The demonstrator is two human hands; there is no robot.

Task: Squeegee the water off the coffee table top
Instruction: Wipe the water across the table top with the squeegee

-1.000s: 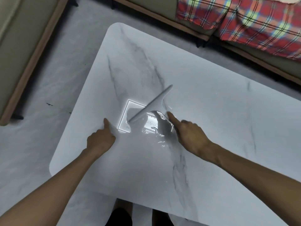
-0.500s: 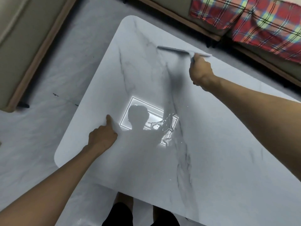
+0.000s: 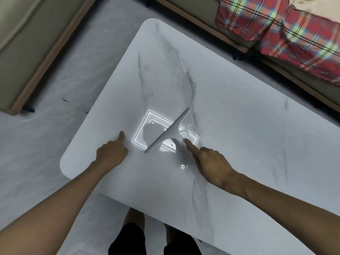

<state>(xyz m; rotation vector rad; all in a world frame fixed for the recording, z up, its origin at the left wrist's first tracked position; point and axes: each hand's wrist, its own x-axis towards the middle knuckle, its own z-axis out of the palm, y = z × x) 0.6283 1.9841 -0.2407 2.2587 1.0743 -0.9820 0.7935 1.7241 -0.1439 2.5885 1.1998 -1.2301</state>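
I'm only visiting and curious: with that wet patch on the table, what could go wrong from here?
1. The water lies near the table's front edge, so a pull toward the person could spill it onto the floor by their feet.
2. The right hand seems to hold the squeegee loosely; it might skip and leave streaks.
3. The left hand presses beside the water and could slide.

Tabletop [image 3: 239, 144] bare beyond squeegee [image 3: 168, 132]; sofas [image 3: 202, 17] around.
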